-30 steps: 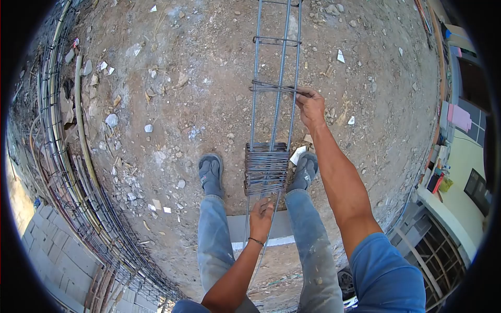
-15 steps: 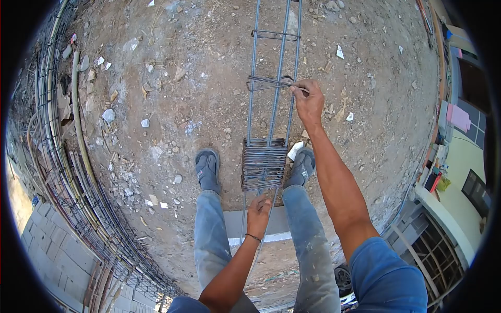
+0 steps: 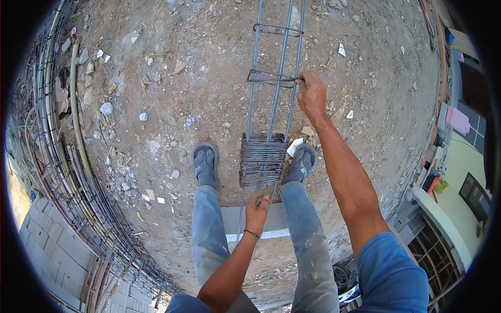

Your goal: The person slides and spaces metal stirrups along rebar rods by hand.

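Long steel rebars (image 3: 276,99) run away from me between my legs, with a tight stack of rectangular wire stirrups (image 3: 262,159) around them near my feet. Farther up, a single stirrup (image 3: 271,78) sits around the bars. My right hand (image 3: 312,94) is closed in a pinch on its right corner. Another stirrup (image 3: 277,30) crosses the bars beyond it. Just below the stack, my left hand (image 3: 257,206) is closed, its fingers curled at a rebar; the palm side is hidden.
Both my feet, in grey shoes (image 3: 205,159), stand beside the stack on dirt with stones and white shards (image 3: 295,146). Long rebar cages (image 3: 68,172) lie along the left. Grey blocks (image 3: 49,245) are at the lower left. A pale building wall (image 3: 459,180) stands at right.
The single stirrup has turned from skewed to nearly square across the bars, its right corner in my right hand. My left hand stays below the stack. The view has shifted slightly.
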Action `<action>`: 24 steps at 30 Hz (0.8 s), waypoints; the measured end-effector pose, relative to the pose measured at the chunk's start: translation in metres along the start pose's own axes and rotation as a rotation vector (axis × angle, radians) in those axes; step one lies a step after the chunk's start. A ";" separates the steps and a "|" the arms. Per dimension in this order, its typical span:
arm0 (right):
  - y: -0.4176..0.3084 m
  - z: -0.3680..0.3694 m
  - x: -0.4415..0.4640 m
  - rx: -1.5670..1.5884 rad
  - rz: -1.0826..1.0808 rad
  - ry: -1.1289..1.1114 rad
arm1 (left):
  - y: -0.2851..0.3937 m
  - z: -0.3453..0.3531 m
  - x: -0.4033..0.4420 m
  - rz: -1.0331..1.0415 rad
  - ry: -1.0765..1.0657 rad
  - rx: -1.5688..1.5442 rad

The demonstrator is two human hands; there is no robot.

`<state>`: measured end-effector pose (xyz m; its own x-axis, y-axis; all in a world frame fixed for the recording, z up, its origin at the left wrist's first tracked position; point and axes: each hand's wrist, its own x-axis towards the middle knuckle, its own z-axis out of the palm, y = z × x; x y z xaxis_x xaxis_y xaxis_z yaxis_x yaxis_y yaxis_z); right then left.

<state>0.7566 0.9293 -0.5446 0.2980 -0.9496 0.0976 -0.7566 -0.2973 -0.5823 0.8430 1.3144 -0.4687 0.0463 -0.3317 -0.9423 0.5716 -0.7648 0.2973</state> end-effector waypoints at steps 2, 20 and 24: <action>0.000 0.003 0.002 0.009 0.033 0.016 | 0.000 0.001 0.000 0.000 0.004 0.003; 0.015 0.029 0.011 0.423 1.050 0.241 | 0.015 0.005 -0.003 -0.063 0.013 -0.164; -0.039 0.008 -0.007 -0.009 0.371 0.217 | 0.013 0.005 -0.002 -0.085 0.014 -0.159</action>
<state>0.7888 0.9479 -0.5291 -0.1240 -0.9910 0.0507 -0.7951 0.0687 -0.6026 0.8462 1.3019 -0.4619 0.0028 -0.2609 -0.9654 0.6965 -0.6922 0.1891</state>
